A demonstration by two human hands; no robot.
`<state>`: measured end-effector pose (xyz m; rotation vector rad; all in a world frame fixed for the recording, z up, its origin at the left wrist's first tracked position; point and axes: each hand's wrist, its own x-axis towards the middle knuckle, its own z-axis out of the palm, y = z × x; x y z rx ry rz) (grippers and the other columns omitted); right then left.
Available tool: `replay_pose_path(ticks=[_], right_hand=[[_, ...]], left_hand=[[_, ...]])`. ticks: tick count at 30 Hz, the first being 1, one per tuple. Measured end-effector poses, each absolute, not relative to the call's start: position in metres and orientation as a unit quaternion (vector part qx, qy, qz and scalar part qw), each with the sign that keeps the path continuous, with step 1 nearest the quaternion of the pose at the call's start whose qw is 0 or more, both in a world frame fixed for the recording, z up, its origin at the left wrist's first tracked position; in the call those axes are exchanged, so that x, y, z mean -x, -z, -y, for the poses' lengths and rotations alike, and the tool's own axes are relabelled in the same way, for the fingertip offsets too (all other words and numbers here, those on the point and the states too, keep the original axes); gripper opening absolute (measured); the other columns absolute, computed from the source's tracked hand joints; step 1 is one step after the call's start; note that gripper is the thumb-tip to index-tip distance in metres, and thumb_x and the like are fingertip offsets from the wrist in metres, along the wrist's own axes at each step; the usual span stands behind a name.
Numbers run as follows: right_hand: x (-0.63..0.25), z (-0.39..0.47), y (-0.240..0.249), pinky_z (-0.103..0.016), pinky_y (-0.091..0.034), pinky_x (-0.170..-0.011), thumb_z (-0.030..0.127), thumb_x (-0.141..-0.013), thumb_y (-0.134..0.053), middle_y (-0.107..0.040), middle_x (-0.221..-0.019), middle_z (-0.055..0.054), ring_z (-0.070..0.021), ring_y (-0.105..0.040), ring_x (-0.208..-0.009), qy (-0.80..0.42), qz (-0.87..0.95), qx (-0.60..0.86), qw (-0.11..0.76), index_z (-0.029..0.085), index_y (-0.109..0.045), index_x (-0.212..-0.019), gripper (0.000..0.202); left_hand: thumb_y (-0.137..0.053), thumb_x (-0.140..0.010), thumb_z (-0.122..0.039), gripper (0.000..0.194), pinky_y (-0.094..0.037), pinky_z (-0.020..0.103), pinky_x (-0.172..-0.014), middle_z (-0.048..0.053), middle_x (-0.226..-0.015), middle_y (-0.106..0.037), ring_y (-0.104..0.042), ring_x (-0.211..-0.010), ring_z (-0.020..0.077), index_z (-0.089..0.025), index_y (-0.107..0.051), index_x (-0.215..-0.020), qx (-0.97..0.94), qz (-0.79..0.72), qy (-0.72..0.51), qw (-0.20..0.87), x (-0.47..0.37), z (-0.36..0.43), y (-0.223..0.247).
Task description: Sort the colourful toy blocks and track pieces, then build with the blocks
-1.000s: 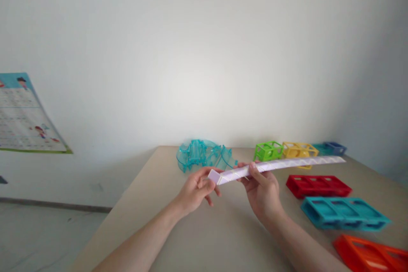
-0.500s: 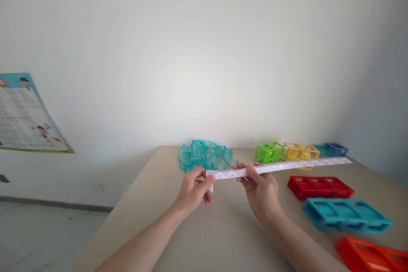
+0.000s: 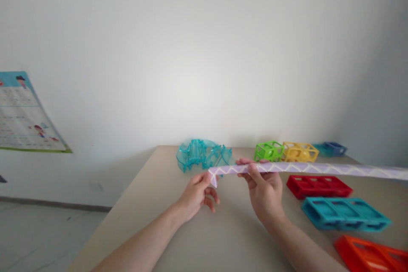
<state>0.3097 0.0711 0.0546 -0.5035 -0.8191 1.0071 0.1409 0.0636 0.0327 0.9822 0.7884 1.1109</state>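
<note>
A long lilac twisty snake puzzle (image 3: 306, 168) with a white zigzag pattern stretches level over the table, running out past the right edge of the head view. Its left end is bent, with a short piece pointing down. My left hand (image 3: 196, 193) pinches that end between thumb and forefinger, the other fingers loosely curled below. Farther along, my right hand (image 3: 266, 189) grips the puzzle, thumb on the near side and fingers behind it. Beyond my hands lies a clear teal plastic piece (image 3: 204, 153).
Green (image 3: 268, 151) and yellow (image 3: 300, 151) open frames stand at the back, beside a blue block (image 3: 334, 148). Red (image 3: 318, 186), turquoise (image 3: 346, 213) and orange (image 3: 372, 255) frames lie along the right of the table (image 3: 134, 221). A poster (image 3: 25, 114) hangs on the wall.
The far right part of the snake puzzle has swung toward me and now leaves the view. My left fingers have loosened a little below the bent end.
</note>
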Motion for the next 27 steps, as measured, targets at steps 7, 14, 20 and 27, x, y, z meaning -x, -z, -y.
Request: replay_pose_path(ticks=[7, 14, 20, 27], right_hand=[[-0.299, -0.063, -0.049, -0.033, -0.054, -0.06, 0.027, -0.075, -0.075, -0.07, -0.085, -0.003, -0.022, -0.068, -0.081, -0.443, 0.402, 0.245, 0.763, 0.023, -0.048, -0.093, 0.033], [-0.297, -0.062, -0.051, -0.034, -0.055, -0.065, 0.029, -0.075, -0.075, -0.071, -0.089, -0.003, -0.0226, -0.068, -0.085, -0.446, 0.398, 0.24, 0.765, 0.024, -0.048, -0.095, 0.034], [-0.3, -0.065, -0.055, -0.04, -0.056, -0.07, 0.031, -0.071, -0.078, -0.072, -0.085, -0.003, -0.024, -0.069, -0.082, -0.503, 0.367, 0.223, 0.75, 0.024, -0.049, -0.096, 0.039], [-0.304, -0.064, -0.055, -0.035, -0.054, -0.067, 0.03, -0.073, -0.077, -0.072, -0.08, -0.002, -0.0207, -0.069, -0.073, -0.437, 0.394, 0.257, 0.767, 0.022, -0.047, -0.096, 0.039]], left_hand=[[-0.06, -0.077, -0.055, 0.042, -0.041, 0.021, -0.027, -0.001, -0.065, -0.052, -0.049, -0.038, 0.0088, -0.013, -0.054, -0.074, -0.389, -0.371, -0.549, 0.641, -0.15, -0.062, -0.027], [-0.053, -0.085, -0.048, 0.038, -0.043, 0.022, -0.029, -0.001, -0.06, -0.052, -0.036, -0.033, 0.0044, -0.012, -0.056, -0.072, -0.364, -0.343, -0.565, 0.656, -0.152, -0.059, -0.032], [-0.049, -0.089, -0.039, 0.031, -0.047, 0.019, -0.032, -0.001, -0.063, -0.051, -0.028, -0.033, 0.0014, -0.011, -0.058, -0.078, -0.318, -0.276, -0.501, 0.756, -0.144, -0.055, -0.043], [-0.056, -0.081, -0.057, 0.042, -0.052, 0.024, -0.035, -0.004, -0.068, -0.049, -0.029, -0.036, 0.0013, -0.016, -0.052, -0.082, -0.424, -0.283, -0.532, 0.676, -0.145, -0.057, -0.038]])
